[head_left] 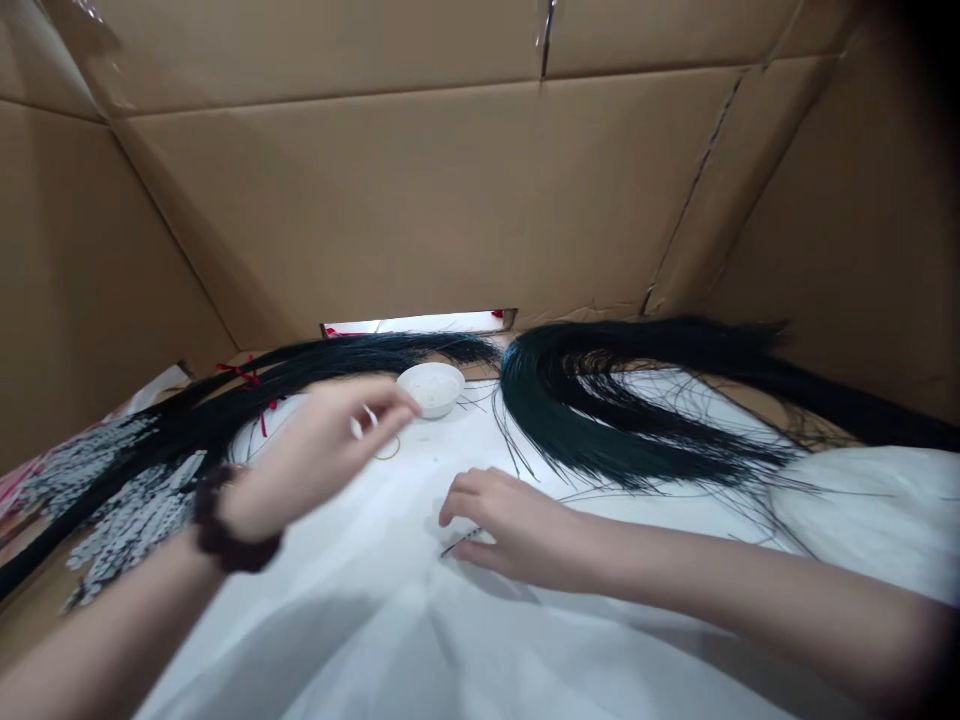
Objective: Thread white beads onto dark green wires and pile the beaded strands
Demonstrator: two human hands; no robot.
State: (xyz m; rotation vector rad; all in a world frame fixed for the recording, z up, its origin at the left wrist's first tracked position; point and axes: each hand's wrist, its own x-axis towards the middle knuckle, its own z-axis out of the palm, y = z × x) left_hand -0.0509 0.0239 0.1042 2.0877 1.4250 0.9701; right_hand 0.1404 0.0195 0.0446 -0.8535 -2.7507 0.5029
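My left hand [341, 440], blurred and with a dark band round its wrist, is at the near left side of a small white bowl [433, 388]. Its thumb and forefinger come together by the bowl's rim, and anything between them is too small to make out. Lower and to the right, my right hand [517, 530] rests over the white cloth [390, 600], thumb and fingers round a thin dark strand [459, 542]. Just behind my left fingertips lies a thin yellow ring [388, 448].
Cardboard walls [405, 200] enclose the back and sides, with a slot low at the back. A dark bundle of strands [540, 400] curves at right beside white plastic [877, 510]. At left lie more dark strands [300, 365] and several white beaded pieces [142, 520].
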